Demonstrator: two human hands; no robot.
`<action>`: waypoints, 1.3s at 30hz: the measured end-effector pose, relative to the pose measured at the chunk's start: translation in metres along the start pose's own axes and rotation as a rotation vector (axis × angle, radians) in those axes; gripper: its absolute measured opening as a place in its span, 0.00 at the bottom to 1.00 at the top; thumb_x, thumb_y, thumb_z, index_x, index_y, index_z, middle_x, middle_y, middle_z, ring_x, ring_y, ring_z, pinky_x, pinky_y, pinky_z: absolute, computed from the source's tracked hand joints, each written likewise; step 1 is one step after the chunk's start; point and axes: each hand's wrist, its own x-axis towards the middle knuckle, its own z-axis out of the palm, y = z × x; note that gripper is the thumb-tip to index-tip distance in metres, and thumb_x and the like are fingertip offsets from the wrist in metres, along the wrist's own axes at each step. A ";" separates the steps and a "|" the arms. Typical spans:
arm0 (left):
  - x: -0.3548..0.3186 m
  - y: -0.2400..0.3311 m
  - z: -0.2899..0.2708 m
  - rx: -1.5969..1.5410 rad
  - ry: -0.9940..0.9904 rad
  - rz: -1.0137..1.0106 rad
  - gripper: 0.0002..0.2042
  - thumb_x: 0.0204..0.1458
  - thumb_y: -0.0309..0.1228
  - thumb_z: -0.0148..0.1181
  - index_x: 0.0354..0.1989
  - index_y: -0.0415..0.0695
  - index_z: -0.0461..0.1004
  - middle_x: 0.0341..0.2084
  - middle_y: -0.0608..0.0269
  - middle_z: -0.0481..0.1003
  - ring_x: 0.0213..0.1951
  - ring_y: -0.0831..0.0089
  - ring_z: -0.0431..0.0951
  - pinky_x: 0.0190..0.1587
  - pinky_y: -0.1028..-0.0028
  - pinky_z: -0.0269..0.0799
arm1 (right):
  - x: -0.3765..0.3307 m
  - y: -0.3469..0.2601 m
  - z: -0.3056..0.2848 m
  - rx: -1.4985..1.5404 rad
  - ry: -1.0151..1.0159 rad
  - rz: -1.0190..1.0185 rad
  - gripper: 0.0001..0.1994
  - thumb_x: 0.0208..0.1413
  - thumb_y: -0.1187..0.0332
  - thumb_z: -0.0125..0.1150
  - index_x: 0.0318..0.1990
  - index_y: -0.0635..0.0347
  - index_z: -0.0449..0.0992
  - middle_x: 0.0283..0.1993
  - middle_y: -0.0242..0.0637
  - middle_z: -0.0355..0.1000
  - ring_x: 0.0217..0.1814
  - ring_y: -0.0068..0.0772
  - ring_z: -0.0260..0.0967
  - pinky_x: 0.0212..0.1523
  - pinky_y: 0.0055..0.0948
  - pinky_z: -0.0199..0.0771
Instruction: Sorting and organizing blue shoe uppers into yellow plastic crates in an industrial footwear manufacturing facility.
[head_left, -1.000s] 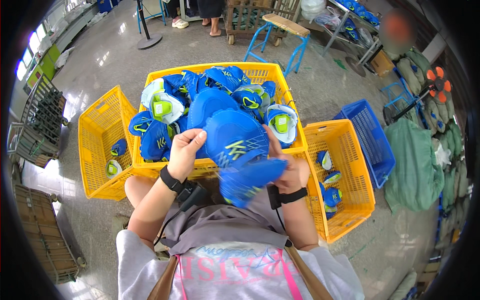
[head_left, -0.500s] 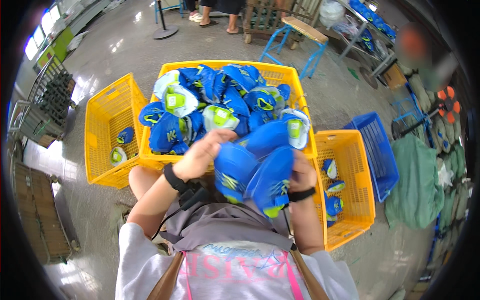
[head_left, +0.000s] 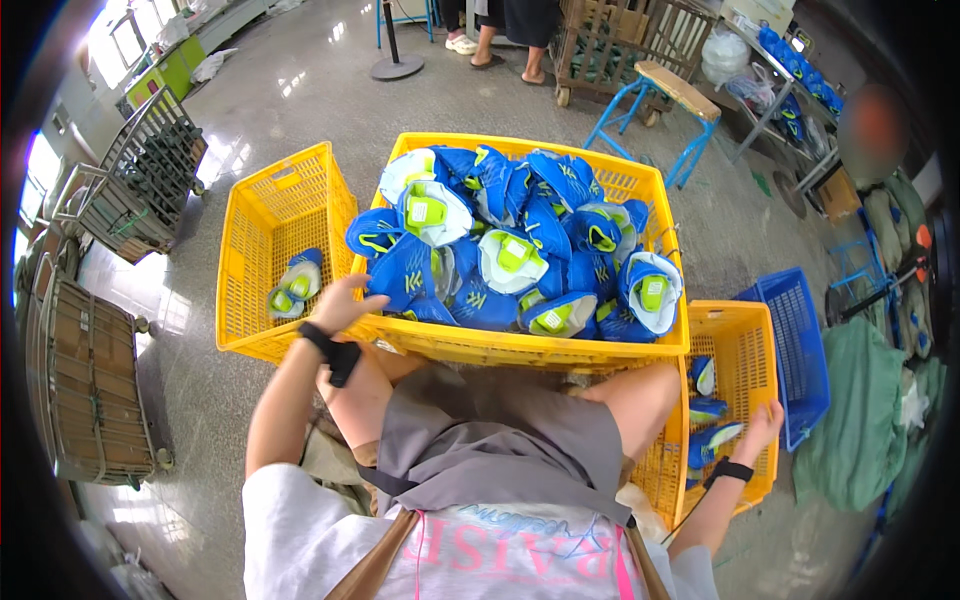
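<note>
Blue shoe uppers with yellow-green and white linings (head_left: 515,260) are heaped in the large yellow crate (head_left: 520,350) in front of me. My left hand (head_left: 345,303) is at that crate's near left corner, fingers apart and holding nothing. In the left yellow crate (head_left: 240,225) lie blue and yellow-green uppers (head_left: 297,282). My right hand (head_left: 762,428) hangs over the right yellow crate (head_left: 752,340), its fingers extended. Just left of it, a blue upper (head_left: 713,441) lies with several others, apparently out of my grip.
A blue crate (head_left: 795,350) stands beyond the right crate, next to a green sack (head_left: 855,410). A wooden-topped stool (head_left: 675,90) and a slatted cart (head_left: 620,50) are farther off. Wheeled carts (head_left: 95,370) line the left. People's legs show at the top.
The two blue uppers between my hands have left them. My hands have parted, the left toward the left crate and the right over the right crate. The view has shifted.
</note>
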 end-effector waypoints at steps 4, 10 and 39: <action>0.005 0.085 0.061 0.055 -0.019 0.264 0.11 0.40 0.33 0.60 0.30 0.42 0.70 0.24 0.47 0.72 0.29 0.50 0.73 0.30 0.59 0.69 | -0.095 -0.117 0.103 0.063 -0.499 -0.205 0.25 0.46 0.71 0.60 0.54 0.62 0.61 0.54 0.41 0.61 0.51 0.35 0.64 0.49 0.30 0.64; -0.026 0.201 0.070 -0.288 -0.356 0.765 0.13 0.40 0.28 0.62 0.37 0.43 0.72 0.29 0.55 0.74 0.32 0.55 0.74 0.35 0.65 0.71 | -0.196 -0.198 0.192 0.009 -1.071 -1.005 0.25 0.41 0.72 0.65 0.50 0.63 0.65 0.51 0.45 0.65 0.53 0.39 0.64 0.52 0.35 0.65; -0.014 0.074 0.048 -1.266 -0.114 -0.031 0.10 0.43 0.15 0.58 0.34 0.43 0.72 0.32 0.67 0.72 0.35 0.78 0.71 0.38 0.79 0.68 | -0.083 -0.100 0.103 0.708 -0.483 0.370 0.14 0.53 0.67 0.57 0.45 0.62 0.69 0.43 0.35 0.70 0.43 0.30 0.67 0.47 0.30 0.69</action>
